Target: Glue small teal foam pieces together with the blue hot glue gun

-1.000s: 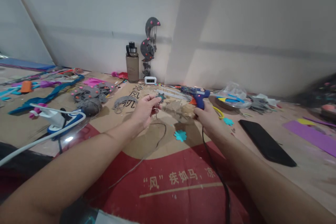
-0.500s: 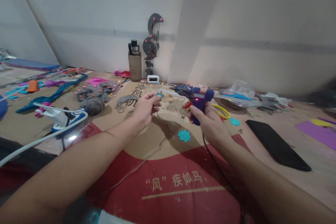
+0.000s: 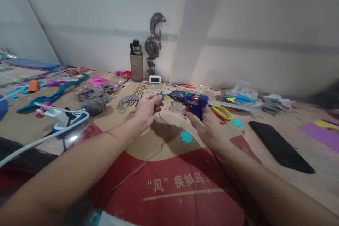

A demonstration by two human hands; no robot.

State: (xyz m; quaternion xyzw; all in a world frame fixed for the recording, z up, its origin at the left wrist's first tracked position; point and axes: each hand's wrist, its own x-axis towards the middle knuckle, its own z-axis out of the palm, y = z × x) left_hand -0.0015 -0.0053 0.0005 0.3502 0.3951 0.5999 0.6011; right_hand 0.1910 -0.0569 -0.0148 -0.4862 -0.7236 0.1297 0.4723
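Note:
My left hand point(image 3: 148, 109) is closed in a pinch on a small grey-teal flower-shaped piece point(image 3: 161, 95). A grey yarn strand point(image 3: 150, 158) trails from below that hand across the cardboard. My right hand point(image 3: 209, 123) grips a blue hot glue gun point(image 3: 192, 103), its red light lit. The nozzle points left and is right by the piece; whether they touch I cannot tell. Beneath the hands, a teal flower-shaped cutout point(image 3: 186, 136) lies on the printed cardboard point(image 3: 169, 206). A second teal cutout point(image 3: 237, 123) is to the right, near yellow-handled scissors point(image 3: 225, 112).
A black phone-like slab point(image 3: 279, 146) lies at right. On the left are a power strip point(image 3: 70, 122) with a white cord and a grey yarn ball point(image 3: 94, 107). A bottle point(image 3: 137, 65) and small white clock point(image 3: 155, 79) stand at the back, near a hanging moon decoration point(image 3: 152, 46).
My right hand has brought the glue gun left, its nozzle now beside the piece in my left hand. More of the scissors shows. My left hand has barely moved.

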